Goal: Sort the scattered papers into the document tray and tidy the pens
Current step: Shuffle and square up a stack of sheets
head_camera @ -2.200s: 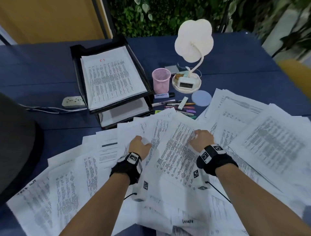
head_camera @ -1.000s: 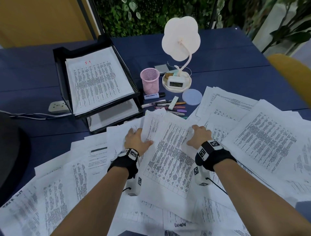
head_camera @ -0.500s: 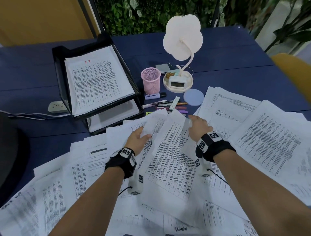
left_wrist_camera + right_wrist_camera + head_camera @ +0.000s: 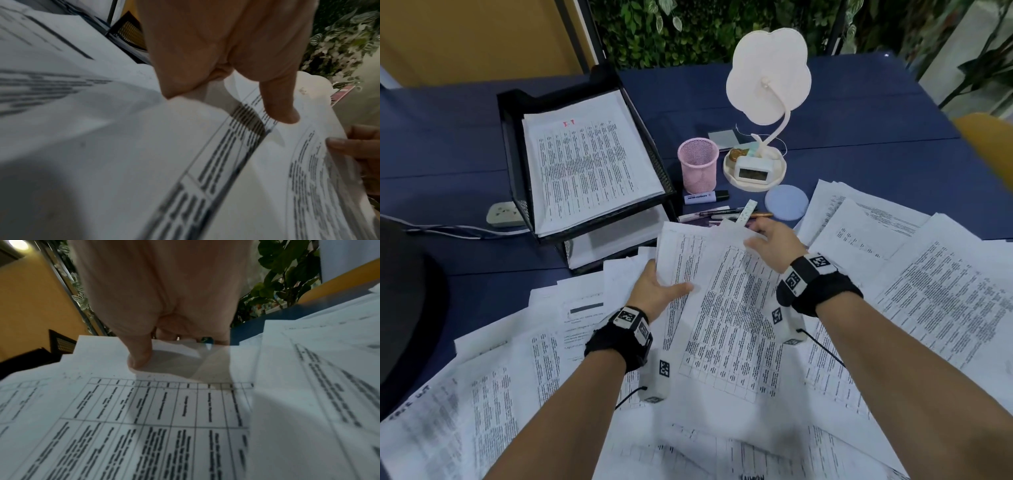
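Printed sheets lie scattered over the near half of the blue table. Both hands hold a small sheaf of printed papers lifted off the pile. My left hand grips its left edge, thumb on top, fingers underneath. My right hand pinches its far right corner, thumb on top. The black two-tier document tray stands at the back left, with a stack of sheets in each tier. Several pens and markers lie just beyond the held sheaf, near a pink mesh pen cup.
A white flower-shaped desk lamp with a small clock in its base stands behind the pens, a round blue coaster beside it. A power strip and cable lie left of the tray. A dark chair back sits at the left.
Both hands went from pressing flat on the pile to gripping a few sheets, and lifted them up and toward the tray. The sheaf's far edge now covers part of the pens.
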`<state>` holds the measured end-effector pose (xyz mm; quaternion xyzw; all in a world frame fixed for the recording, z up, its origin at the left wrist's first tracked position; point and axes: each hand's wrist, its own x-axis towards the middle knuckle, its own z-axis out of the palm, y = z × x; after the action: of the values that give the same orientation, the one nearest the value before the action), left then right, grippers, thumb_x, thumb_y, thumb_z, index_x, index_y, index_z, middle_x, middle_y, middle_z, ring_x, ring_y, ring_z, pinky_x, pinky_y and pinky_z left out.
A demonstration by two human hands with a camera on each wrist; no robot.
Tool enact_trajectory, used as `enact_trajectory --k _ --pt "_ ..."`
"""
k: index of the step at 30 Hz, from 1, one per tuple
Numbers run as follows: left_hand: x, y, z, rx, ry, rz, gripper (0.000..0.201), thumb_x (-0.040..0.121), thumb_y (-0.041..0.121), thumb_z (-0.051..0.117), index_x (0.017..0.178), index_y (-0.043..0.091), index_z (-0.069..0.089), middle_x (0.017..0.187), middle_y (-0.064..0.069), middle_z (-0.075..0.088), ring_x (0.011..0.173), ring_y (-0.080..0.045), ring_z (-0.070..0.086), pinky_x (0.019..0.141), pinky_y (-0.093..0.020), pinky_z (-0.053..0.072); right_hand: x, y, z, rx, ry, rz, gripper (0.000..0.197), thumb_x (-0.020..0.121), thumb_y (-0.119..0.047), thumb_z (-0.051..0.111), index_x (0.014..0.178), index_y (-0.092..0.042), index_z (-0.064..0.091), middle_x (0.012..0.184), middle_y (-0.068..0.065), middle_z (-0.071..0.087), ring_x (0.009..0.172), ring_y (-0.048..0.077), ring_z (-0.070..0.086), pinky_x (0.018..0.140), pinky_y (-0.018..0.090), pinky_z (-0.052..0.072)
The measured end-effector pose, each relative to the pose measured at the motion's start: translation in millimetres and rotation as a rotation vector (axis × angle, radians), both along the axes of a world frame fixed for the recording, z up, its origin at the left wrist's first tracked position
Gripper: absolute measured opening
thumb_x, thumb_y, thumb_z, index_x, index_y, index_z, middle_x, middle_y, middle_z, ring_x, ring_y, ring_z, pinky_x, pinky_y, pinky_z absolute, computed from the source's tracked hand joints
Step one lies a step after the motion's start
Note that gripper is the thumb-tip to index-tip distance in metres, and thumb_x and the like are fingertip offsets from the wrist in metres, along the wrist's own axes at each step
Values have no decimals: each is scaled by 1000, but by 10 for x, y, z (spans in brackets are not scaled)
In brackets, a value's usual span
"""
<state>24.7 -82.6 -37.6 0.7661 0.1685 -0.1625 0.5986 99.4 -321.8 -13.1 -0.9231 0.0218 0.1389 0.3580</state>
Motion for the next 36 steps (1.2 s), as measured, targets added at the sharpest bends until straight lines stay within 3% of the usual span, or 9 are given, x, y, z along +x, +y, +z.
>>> enact_trajectory --k 5,12,15,17,21,23,27,32,36 --pt "-13 64 80 28 -105 151 58 71 6 81 118 17 48 112 0 65 102 -16 62 95 -39 50 29 168 188 138 -125 -11 6 88 -22 61 89 -16 61 84 -1 58 83 18 52 71 26 37" --pt "87 341 485 84 -246 226 76 68 22 84 132 14 42 127 -2 60 116 -22 57 98 -48 48 56 58 146 259 -133 -260 90 74 -36 79 145 -14 28 148 8 34 136 22 34 111 40 32" --pt "133 401 690 68 -329 247 81 75 13 79 142 10 34 133 8 48 120 -7 47 100 -17 39 -59 14 58 462 -13 -375 103 68 -37 83 146 -13 21 137 5 46 126 23 47 106 45 41" --pt "159 402 857 30 -396 268 86 76 9 77 145 8 28 138 11 39 125 -2 39 102 -12 31 -98 -16 -21 554 18 -419 110 54 -54 85 141 -16 30 128 -1 57 116 18 56 99 45 47" --pt "191 429 1092 -94 -471 228 61 74 0 76 123 21 47 125 0 61 115 -14 60 98 -40 49 -186 138 190 752 128 -319 41 83 -33 71 119 -22 55 116 -3 63 114 22 57 96 42 45" --pt "202 416 1130 -140 -448 226 71 74 10 79 133 18 40 138 -4 51 127 -19 51 102 -45 45 -180 195 290 878 167 -265 17 93 -18 59 107 -26 56 116 2 63 108 24 58 90 44 46" --pt "165 328 1078 -7 -408 199 99 82 19 72 152 13 1 159 -3 7 145 -14 9 112 -24 10 -132 310 477 972 80 -235 31 93 7 47 114 -15 53 109 5 64 97 20 62 87 37 49" --pt "76 222 1172 -103 -489 282 89 86 11 67 151 13 7 158 -3 14 145 -16 15 117 -31 14 -164 397 671 874 -127 -323 38 87 8 56 118 -12 44 108 11 66 93 18 65 86 31 52" --pt "61 164 1321 -76 -654 378 76 89 8 63 148 4 17 153 -8 28 141 -16 27 110 -19 21 -316 513 1018 869 -345 -261 26 89 7 53 108 -11 57 103 1 69 95 13 66 90 29 53"
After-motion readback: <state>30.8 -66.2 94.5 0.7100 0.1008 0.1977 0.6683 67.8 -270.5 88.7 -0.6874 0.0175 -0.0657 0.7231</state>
